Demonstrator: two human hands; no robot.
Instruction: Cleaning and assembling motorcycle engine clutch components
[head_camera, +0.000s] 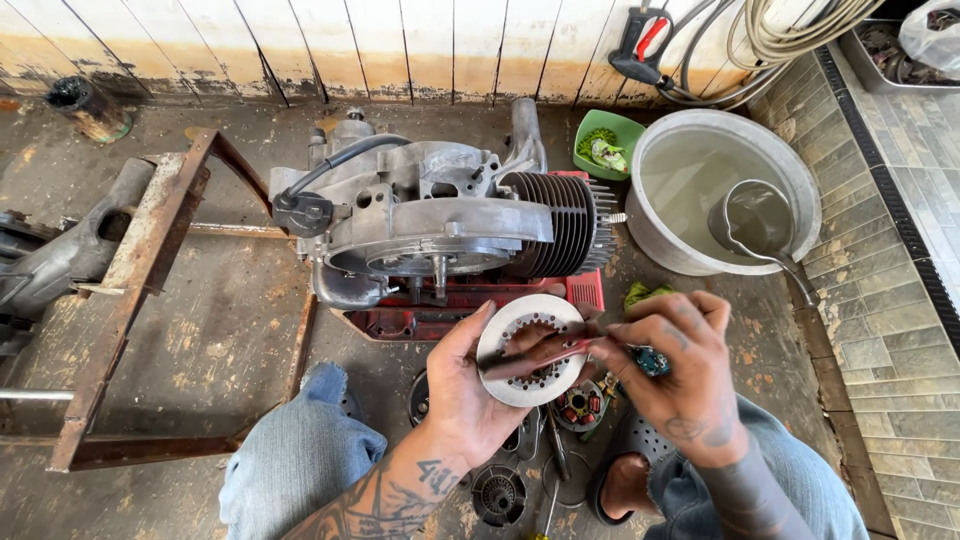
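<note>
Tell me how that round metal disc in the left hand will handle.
The disc looks like stiff, thick metal, so probably heavy for its size. Being round, it would likely roll if set on edge. Its bare, smooth face may be slippery in the left hand.

left hand (462, 390) cupped palm-up, right hand (680, 375) pinching

I see my left hand (462, 390) cradling a round metal disc (530, 349), my right hand (672, 375) working a dark tool (535, 358) across it, below the engine (440, 215) on its red stand (470, 305).
</note>
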